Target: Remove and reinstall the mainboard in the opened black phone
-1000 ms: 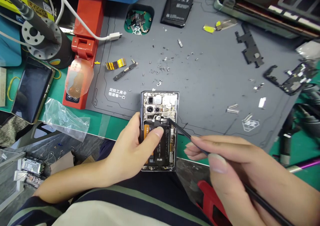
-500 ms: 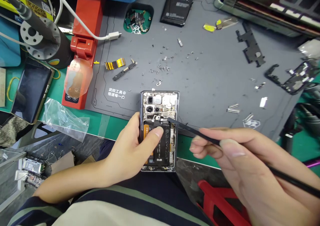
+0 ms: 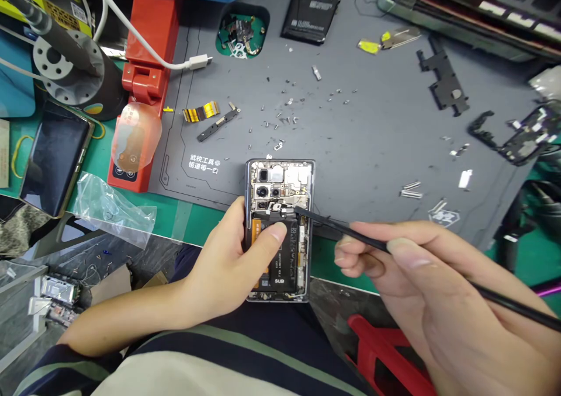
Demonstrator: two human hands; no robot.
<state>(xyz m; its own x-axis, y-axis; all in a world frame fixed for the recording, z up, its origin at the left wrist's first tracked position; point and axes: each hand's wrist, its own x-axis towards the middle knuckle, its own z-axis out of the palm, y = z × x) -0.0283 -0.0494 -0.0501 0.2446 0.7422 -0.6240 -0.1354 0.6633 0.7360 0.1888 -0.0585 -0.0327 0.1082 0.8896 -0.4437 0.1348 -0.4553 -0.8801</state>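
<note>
An opened smartphone point(image 3: 302, 180) shows its cameras, circuit board and black battery point(image 3: 287, 267), over the front edge of the bench. My left hand point(image 3: 236, 259) is closed around its left side, the thumb lying across the battery. The fingers beneath the phone are hidden. In my right hand point(image 3: 421, 279) a thin black pry stick point(image 3: 368, 241) is pinched between thumb and fingers. The stick's flat tip rests at the right side of the board, just above the battery's top edge; whether it touches a connector there, I cannot tell.
Tiny screws point(image 3: 280, 118) and small metal bits lie scattered on the grey mat point(image 3: 363, 150). Beyond them are a loose battery point(image 3: 313, 10) and black plastic brackets point(image 3: 447, 86). At left stand a red device point(image 3: 151, 34) and another phone point(image 3: 56, 156). A red stool point(image 3: 385, 349) is below.
Almost nothing differs. The pry stick's tip stays at the same spot on the board, and my right hand has shifted very slightly. My left hand keeps its hold on the phone.
</note>
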